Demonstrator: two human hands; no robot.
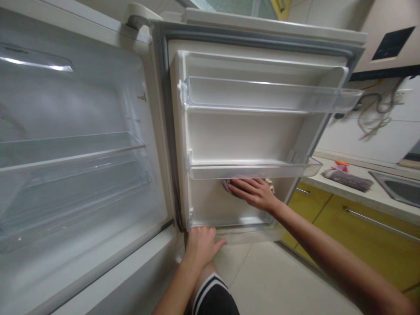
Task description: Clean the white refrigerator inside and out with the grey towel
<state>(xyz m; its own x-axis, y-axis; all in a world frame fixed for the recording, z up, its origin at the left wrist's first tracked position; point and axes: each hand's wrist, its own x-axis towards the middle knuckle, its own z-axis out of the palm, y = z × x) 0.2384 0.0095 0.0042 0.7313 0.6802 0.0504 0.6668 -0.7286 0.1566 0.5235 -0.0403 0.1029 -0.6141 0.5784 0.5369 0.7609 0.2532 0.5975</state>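
An open fridge door [243, 131] faces me, with clear shelf bins [262, 94] on its inner side. My right hand [254, 191] lies flat with fingers stretched out, pressing a pinkish-grey cloth [229, 183] against the door's inner wall just under the middle bin [252, 169]. Most of the cloth is hidden by the hand and the bin. My left hand [201, 245] curls over the bottom edge of the door near its lowest bin [236, 227].
The fridge interior [72, 144] at left has clear glass shelves and a drawer. At right run a counter [367, 192] with a grey cloth [348, 179], a sink [400, 188], yellow cabinets [354, 227] and dangling cables [377, 109]. A tiled floor [278, 280] lies below.
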